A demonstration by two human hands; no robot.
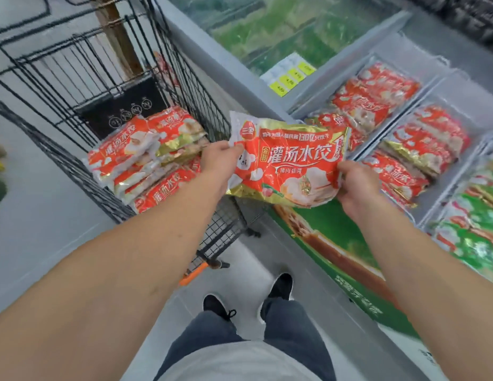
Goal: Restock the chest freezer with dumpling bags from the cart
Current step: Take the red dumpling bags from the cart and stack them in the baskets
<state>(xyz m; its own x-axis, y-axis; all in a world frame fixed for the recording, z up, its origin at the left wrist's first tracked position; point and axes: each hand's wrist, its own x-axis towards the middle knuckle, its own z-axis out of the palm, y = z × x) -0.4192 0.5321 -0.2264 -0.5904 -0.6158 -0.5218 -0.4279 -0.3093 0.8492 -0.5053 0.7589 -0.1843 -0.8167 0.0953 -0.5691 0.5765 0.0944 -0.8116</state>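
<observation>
The left hand (219,158) pinches the left edge of a red and gold dumpling bag (289,163), fingers curled over its white corner, while the right hand (355,185) grips the bag's right edge with fingers wrapped round the crinkled plastic. The bag is held flat between both hands, printed face up, in the air above the gap where the cart (107,86) meets the freezer (248,86). To the left, more bags of the same kind (146,158) lie stacked in several layers in the near corner of the black wire cart, some flat and some slumped against one another. To the right, the open freezer holds red bags (377,105) in one wire-divided compartment and further red bags (424,149) in the compartment beside it, lying overlapped. Nearer the right edge, green bags (476,237) fill another section. Behind the open part, a glass lid (281,31) covers green packets, and yellow price tags (290,78) sit on the frame at its corner. A green banner (330,237) runs along the freezer's front wall. Below, the person's dark trousers and black shoes (279,287) stand on grey floor between cart and freezer, and an orange cart handle (193,273) shows near the left shoe.
</observation>
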